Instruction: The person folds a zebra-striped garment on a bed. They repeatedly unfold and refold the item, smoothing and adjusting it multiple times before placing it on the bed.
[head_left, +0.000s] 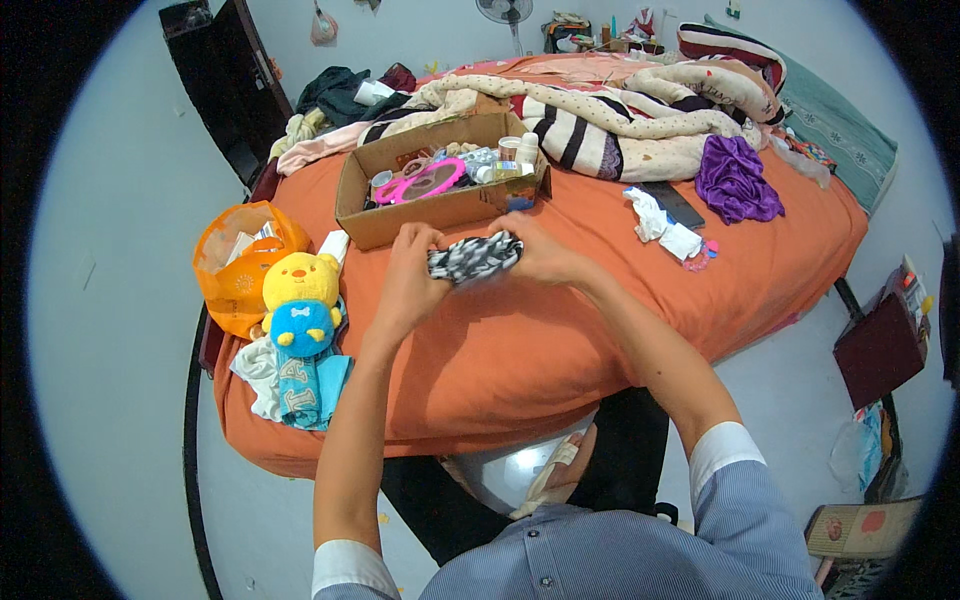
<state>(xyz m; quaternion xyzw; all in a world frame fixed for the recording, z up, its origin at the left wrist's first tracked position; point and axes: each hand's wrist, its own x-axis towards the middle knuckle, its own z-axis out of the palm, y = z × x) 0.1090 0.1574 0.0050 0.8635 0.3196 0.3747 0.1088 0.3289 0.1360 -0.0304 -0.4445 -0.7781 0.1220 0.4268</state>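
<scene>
Between my two hands is a bundled piece of black-and-white patterned cloth (475, 259), held above the orange bed sheet (525, 352). My left hand (414, 274) grips its left end, and my right hand (541, 251) grips the right end. Just beyond them stands an open cardboard box (435, 225). Inside it I see a pink-framed item (424, 182), a white bottle (528, 148), blister packs and other small articles. To the left of my left hand, a yellow plush toy (301, 281) with a blue body rests on folded turquoise cloth (307, 390).
An orange plastic bag (225, 292) with boxes in it stands at the bed's left edge. Toward the right lie a dark phone (673, 204), crumpled white tissue (646, 214) and purple satiny cloth (736, 180). A rumpled striped blanket (577, 139) spreads behind the box.
</scene>
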